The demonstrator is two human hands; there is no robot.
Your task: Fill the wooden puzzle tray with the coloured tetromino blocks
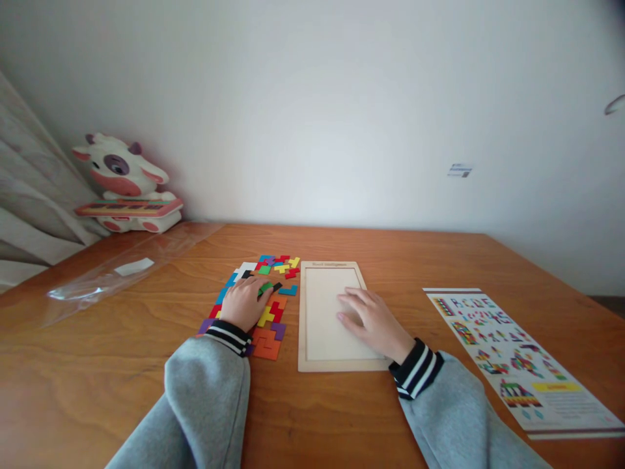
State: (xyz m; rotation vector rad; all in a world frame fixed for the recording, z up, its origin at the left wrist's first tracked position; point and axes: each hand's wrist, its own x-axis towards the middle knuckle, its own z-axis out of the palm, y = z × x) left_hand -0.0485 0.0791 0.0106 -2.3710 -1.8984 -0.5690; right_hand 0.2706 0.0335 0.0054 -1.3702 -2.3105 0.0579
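Note:
My left hand (244, 303) is over a spread of colourful wooden puzzle pieces (263, 339), its fingers curled down. A black puzzle piece (277, 286) sticks out slantwise from between thumb and forefinger, and a green puzzle piece (265, 288) shows right beside it. The palm and the other fingertips hide several pieces underneath. To the right of the pieces lies a pale wooden puzzle tray (322, 319) with a raised rim and nothing in it. My right hand (371, 319) rests over the tray's right side, fingers apart and holding nothing.
A printed pattern sheet (512, 352) lies on the right of the wooden table (293, 417). Clear plastic wrapping (131, 260) is at the left, before a cow-shaped toy keyboard (129, 208). Behind the table stands a white wall (312, 117); a curtain (34, 176) hangs far left.

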